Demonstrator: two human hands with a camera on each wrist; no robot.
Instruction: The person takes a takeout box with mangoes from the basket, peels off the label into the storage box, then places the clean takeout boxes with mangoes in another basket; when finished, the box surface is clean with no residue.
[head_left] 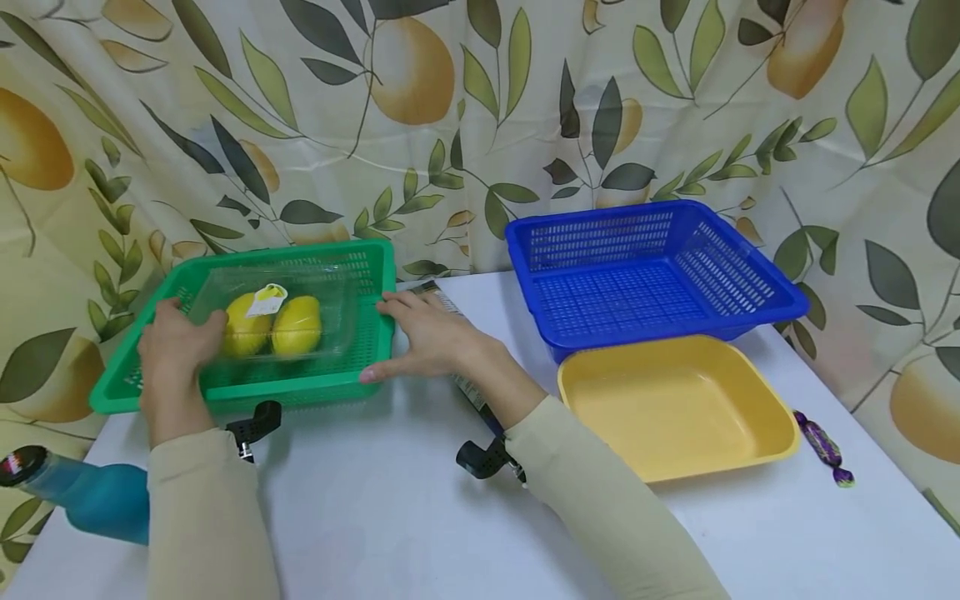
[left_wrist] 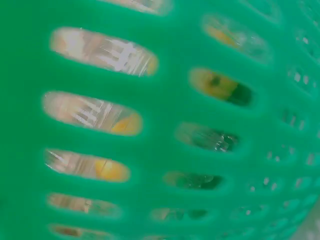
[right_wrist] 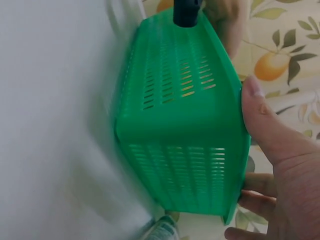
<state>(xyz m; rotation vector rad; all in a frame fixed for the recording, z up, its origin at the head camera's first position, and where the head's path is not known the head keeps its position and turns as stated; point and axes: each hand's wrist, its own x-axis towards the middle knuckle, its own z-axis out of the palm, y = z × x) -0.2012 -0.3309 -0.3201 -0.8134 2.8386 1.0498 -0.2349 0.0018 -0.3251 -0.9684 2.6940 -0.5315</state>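
A green basket (head_left: pixel 292 379) stands at the left end of the white table. In it lies a clear plastic box (head_left: pixel 336 312) with two yellow fruits (head_left: pixel 296 327) and a white tag. At the basket's left end my left hand (head_left: pixel 176 354) grips the rim, thumb towards the box; its fingertips are hidden. My right hand (head_left: pixel 431 333) touches the right end, spread fingers on the side rim and thumb (right_wrist: pixel 257 107) on the front rim near the corner. Close up, the left wrist view shows only the basket's slotted wall (left_wrist: pixel 170 100), with plastic and yellow behind it.
A blue basket (head_left: pixel 543 329) stands at the back right, a yellow tray (head_left: pixel 675 408) before it. A candy in purple wrapping (head_left: pixel 825 446) lies to the tray's right. A teal bottle (head_left: pixel 108 500) is at the front left. A dark narrow packet (head_left: pixel 476 396) lies partly under my right arm.
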